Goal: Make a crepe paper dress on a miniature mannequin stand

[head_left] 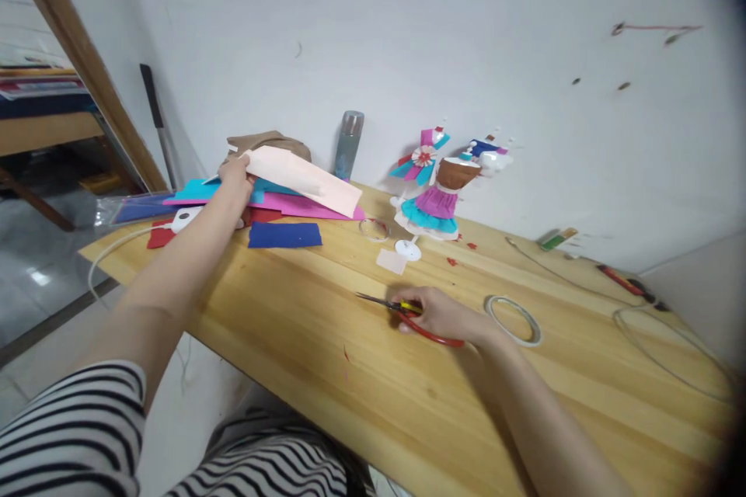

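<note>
While your left hand (pixel 234 175) pinches a long, pale pink sheet (pixel 306 178) near its left end, holding it at a slant over a flat turquoise sheet (pixel 192 190) and a magenta sheet (pixel 311 207), your right hand (pixel 430 312) is curled around a narrow-pointed metal tool with red handles (pixel 397 306). Its tips point left, above the pale wooden table (pixel 280 311); you cannot tell from here whether its blades meet. Just in front of the sheets lies a navy-blue rectangular piece (pixel 284 234). Beyond your right hand, a miniature dress with a brown top and a tiered magenta-and-turquoise skirt (pixel 440 202) stands on a round white base (pixel 407 250), with a small pale pink rectangle (pixel 391 261) just beside it. Near your right wrist rests a white ring-shaped roll (pixel 514 320).
</note>
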`<state>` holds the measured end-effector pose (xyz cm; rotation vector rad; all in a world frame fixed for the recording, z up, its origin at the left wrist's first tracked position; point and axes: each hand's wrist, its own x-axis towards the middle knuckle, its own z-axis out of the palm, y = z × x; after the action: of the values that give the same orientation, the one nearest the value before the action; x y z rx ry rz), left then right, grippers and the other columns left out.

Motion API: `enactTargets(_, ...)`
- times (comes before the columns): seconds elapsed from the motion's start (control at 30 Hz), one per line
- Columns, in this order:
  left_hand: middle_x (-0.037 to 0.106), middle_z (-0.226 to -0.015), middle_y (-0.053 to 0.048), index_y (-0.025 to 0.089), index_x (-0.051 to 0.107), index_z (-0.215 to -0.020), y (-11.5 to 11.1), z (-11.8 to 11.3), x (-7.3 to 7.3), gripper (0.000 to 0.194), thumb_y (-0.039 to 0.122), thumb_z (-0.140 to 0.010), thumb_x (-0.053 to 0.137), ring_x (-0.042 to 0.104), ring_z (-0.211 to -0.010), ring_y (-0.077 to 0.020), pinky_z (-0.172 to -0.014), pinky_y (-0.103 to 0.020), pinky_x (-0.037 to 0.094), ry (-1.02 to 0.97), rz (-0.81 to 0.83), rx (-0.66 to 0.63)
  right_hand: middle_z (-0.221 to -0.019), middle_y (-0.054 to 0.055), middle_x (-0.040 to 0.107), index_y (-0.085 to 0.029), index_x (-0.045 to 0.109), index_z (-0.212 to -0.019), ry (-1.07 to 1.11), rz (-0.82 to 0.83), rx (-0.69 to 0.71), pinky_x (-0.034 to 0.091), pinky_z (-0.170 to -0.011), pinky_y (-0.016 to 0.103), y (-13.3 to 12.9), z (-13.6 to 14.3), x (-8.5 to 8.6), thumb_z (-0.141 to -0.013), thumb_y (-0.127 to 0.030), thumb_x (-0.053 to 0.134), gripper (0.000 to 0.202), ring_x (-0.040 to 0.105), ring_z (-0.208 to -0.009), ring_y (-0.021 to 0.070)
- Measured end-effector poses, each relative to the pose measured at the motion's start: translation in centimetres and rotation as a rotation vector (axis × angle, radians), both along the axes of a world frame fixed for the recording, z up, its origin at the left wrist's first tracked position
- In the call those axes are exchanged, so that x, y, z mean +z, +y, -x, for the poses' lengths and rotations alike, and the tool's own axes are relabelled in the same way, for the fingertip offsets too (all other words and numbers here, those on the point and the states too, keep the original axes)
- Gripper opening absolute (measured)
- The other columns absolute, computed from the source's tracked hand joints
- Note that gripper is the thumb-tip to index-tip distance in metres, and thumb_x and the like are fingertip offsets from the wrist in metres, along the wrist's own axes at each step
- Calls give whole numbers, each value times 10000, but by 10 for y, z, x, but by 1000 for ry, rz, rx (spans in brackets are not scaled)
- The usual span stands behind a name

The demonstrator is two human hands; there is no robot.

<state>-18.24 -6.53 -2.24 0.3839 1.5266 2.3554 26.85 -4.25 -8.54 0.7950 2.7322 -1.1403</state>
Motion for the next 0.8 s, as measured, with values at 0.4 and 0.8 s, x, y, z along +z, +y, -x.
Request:
enactTargets(0.4, 539, -640, 41, 166, 552, -720, -5, -67, -31, 149, 89, -741, 678, 530, -610, -97, -581, -240, 438, -39, 232, 48, -863, 65, 736, -214, 683, -1081, -330, -368, -119, 383, -642, 296, -59, 18, 54, -774, -164, 589, 325, 678, -795, 240)
enactTargets(0.8, 520, -583, 42, 147, 562, -686, 9, -120, 46, 135, 169, -795, 638, 519, -576, -94, -554, -214, 415, 156, -29, -154, -976, 113, 777, -190, 735, -1040, 114, -371, -396, 517, -743, 355, -41, 17, 86, -875, -352, 605, 265, 715, -842, 256)
